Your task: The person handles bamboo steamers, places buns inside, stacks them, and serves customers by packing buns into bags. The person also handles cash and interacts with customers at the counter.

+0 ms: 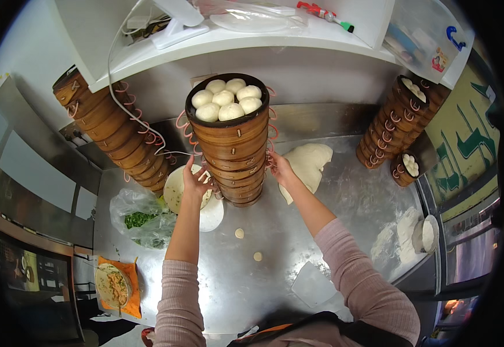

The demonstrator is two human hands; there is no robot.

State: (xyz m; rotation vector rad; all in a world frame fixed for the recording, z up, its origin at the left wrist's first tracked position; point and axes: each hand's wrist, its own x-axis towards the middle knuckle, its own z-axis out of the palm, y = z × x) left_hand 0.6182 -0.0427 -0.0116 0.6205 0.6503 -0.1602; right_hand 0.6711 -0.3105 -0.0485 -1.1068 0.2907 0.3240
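Note:
A tall stack of bamboo steamers (235, 152) stands on the steel worktop, its top tier holding several round white buns (223, 98). Pink ring handles hang down both its sides. On the left, my left hand (197, 180) is beside the lower tiers, thumb and fingers apart; its fingertips reach the rings, but a firm grip is not visible. My right hand (280, 168) has its fingers curled at a ring handle (270, 158) on the right side. Behind my left hand is a pale bowl (176, 191) with a speckled inside. A large slab of dough (307, 167) lies right of the stack.
More steamer stacks rise at left (117, 134) and right (390, 123). Greens in a plastic bag (141, 221) and a bowl of filling (114, 284) are at left. Two small dough rounds (239, 233), a scraper sheet (313, 284) and flour (406, 236) lie nearer. A white cable (109, 65) hangs from the shelf (252, 45).

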